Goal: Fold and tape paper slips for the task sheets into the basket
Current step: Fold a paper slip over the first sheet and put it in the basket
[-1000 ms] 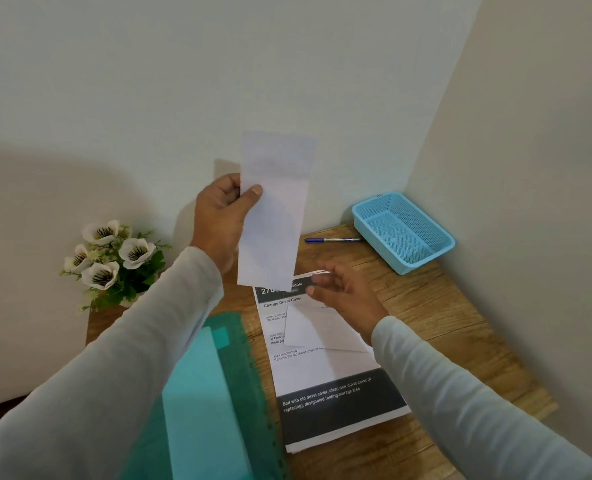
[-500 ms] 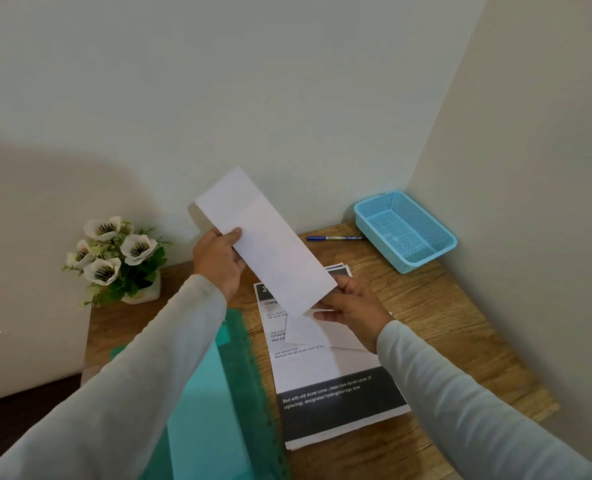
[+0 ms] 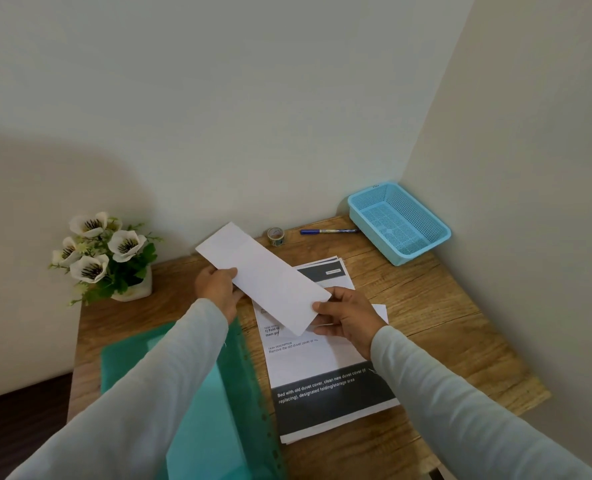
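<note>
A long white paper slip [image 3: 265, 277] is held slanted above the desk. My left hand [image 3: 216, 289] pinches its left long edge near the middle. My right hand [image 3: 348, 315] pinches its lower right end, thumb on top. Under the hands lies a stack of printed task sheets [image 3: 322, 375], with a second white slip [image 3: 379, 311] lying on it, mostly hidden by my right hand. A light blue mesh basket [image 3: 400, 221] stands empty at the back right corner. A small roll of tape [image 3: 275, 235] stands by the back wall.
A blue pen [image 3: 329, 231] lies between the tape and the basket. A green plastic folder [image 3: 197, 393] lies on the wooden desk [image 3: 443, 323] under my left forearm. A pot of white flowers [image 3: 106, 258] stands at the back left. Walls close in behind and on the right.
The slip came down from upright in my left hand to a slant low over the sheets, and my right hand rose and took hold of its lower end.
</note>
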### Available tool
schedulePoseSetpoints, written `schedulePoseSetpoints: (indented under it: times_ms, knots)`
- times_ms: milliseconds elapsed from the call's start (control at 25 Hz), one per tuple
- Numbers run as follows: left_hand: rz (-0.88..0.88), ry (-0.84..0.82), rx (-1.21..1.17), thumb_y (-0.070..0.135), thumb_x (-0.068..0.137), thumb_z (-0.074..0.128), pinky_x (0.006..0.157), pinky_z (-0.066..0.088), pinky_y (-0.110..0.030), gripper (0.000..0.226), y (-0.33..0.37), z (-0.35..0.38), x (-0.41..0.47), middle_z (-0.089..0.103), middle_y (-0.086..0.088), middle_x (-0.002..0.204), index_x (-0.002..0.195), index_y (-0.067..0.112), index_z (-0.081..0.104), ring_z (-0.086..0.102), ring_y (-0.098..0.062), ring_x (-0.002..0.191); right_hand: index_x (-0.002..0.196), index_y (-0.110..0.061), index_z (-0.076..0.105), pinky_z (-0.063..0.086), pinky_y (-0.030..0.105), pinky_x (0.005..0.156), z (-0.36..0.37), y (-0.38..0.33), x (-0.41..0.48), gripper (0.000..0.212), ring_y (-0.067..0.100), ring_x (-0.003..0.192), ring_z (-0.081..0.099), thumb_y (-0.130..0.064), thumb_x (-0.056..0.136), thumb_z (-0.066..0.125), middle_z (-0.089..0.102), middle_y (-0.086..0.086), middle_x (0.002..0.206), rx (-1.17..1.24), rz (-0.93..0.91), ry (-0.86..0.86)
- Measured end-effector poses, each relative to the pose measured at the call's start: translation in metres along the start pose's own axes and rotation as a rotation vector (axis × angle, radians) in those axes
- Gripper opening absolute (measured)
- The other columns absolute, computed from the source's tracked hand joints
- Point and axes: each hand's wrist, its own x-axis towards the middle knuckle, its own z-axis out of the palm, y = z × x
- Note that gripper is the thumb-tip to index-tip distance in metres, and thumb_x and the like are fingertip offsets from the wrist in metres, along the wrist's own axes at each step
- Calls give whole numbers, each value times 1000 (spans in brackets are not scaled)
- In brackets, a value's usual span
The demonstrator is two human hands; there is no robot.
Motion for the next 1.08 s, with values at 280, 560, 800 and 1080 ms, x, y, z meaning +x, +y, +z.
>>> schedulePoseSetpoints:
  times_ms: [280, 560, 800, 1080]
  knots:
    - [519, 183, 705, 21, 89, 76, 104, 50, -50, 58, -15, -14, -15, 47, -4, 144, 140, 28, 48, 50, -29, 130, 104, -4, 67, 61, 31, 56, 0, 6, 9, 13, 22, 66, 68, 2, 93, 65, 75, 20, 91, -47, 55, 113]
    - [689, -544, 1284, 49, 87, 73, 92, 52, -32, 39, -61, -2, -46, 59, 16, 123, 122, 36, 59, 56, -9, 108, 109, -7, 67, 59, 35, 65, 11, 6, 9, 16, 20, 66, 67, -17, 96, 67, 70, 13, 87, 82, 67, 1]
    - [751, -451, 1349, 26, 95, 68, 86, 58, -33, 11, -60, 3, -44, 72, 7, 105, 106, 28, 69, 67, -15, 94, 123, 0, 64, 63, 46, 83, 5, 5, 5, 28, 34, 95, 76, -6, 96, 64, 74, 24, 111, 134, 78, -30]
    - [734, -459, 1333, 36, 96, 68, 87, 59, -33, 16, -56, 4, -44, 75, 8, 108, 110, 29, 72, 67, -11, 92, 103, -4, 67, 61, 49, 92, 8, 7, 4, 12, 28, 84, 73, -9, 93, 72, 74, 19, 96, 45, 92, -9]
